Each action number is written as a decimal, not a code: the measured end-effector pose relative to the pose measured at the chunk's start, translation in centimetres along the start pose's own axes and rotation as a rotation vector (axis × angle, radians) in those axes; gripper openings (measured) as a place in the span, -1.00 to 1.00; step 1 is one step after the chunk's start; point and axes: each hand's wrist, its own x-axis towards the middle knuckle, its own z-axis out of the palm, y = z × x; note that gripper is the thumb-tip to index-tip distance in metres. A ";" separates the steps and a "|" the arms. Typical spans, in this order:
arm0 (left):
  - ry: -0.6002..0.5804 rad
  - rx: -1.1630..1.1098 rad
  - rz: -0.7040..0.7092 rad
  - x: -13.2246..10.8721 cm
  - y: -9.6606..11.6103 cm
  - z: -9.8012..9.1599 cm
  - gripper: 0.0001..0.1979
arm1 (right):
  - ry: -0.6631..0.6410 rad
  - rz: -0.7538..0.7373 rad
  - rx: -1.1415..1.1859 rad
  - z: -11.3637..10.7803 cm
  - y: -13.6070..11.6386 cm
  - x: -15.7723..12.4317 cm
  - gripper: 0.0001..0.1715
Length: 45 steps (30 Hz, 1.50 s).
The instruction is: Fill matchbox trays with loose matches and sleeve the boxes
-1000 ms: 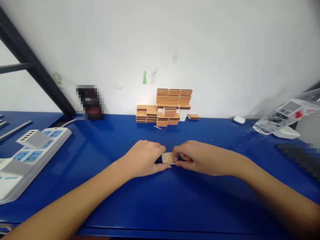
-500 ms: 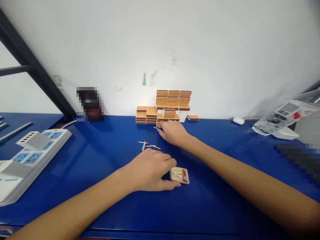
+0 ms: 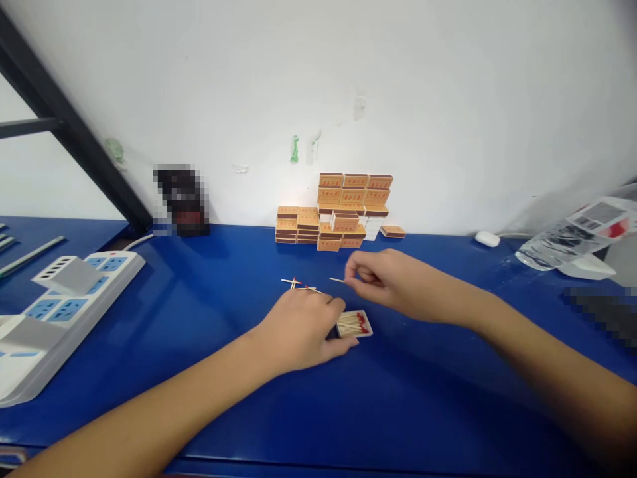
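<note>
My left hand (image 3: 306, 332) is closed around the left end of a white matchbox tray (image 3: 359, 336), which lies on the blue table. Inside the tray are red-tipped matches (image 3: 353, 322), their heads toward the right. Above the table, my right hand (image 3: 378, 279) pinches a single match (image 3: 337, 279) between thumb and forefinger, its bare end pointing left. Several loose matches (image 3: 291, 281) lie just beyond my left hand, which partly covers them. Behind both hands, orange matchboxes (image 3: 352, 196) are stacked against the wall, with a lower stack (image 3: 307, 218) on the left.
A white power strip (image 3: 89, 305) with plugged-in adapters takes up the left side. One matchbox (image 3: 393, 231) lies right of the stack. Farther right are a white earbud case (image 3: 487, 238) and a tilted plastic bottle (image 3: 557, 239). A dark blurred object (image 3: 184, 202) leans on the wall.
My right hand has drawn back from the stacked matchboxes toward the tray, still pinching a match. My left hand stays at the tray. The view has shifted slightly.
</note>
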 end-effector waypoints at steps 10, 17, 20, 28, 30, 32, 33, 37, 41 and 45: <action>0.012 -0.015 -0.016 0.1 -0.4 0.0 -0.63 | -0.169 0.001 -0.064 1.3 -0.9 -2.1 -0.83; -0.011 0.065 0.011 -0.1 0.4 -0.4 -0.63 | -0.341 -0.081 0.272 -1.2 1.1 2.5 -0.64; -0.022 0.045 0.023 -0.2 0.9 -0.4 -0.62 | -0.348 -0.085 0.299 -0.6 1.4 4.2 -0.71; -0.038 0.036 0.190 -0.4 1.7 0.5 -0.59 | -0.045 -0.049 -0.017 3.4 0.2 4.6 -0.97; -0.037 0.035 0.198 -0.4 1.7 0.5 -0.58 | -0.032 -0.065 -0.030 3.7 -0.1 4.5 -0.96; -0.037 0.033 0.192 -0.4 1.7 0.5 -0.58 | -0.033 -0.056 -0.018 3.7 -0.3 4.6 -0.96; -0.040 0.031 0.185 -0.4 1.6 0.5 -0.58 | -0.039 -0.046 -0.011 3.7 -0.3 4.7 -0.94; -0.045 0.008 0.121 -0.2 1.2 0.2 -0.59 | -0.063 -0.020 -0.001 3.1 -0.3 4.6 -0.91; -0.036 0.005 0.110 -0.3 1.1 0.2 -0.61 | -0.043 -0.055 0.024 2.8 -0.4 4.4 -0.91; -0.043 0.007 0.162 -0.5 1.5 0.6 -0.59 | -0.042 -0.081 -0.039 3.5 -1.1 5.2 -0.93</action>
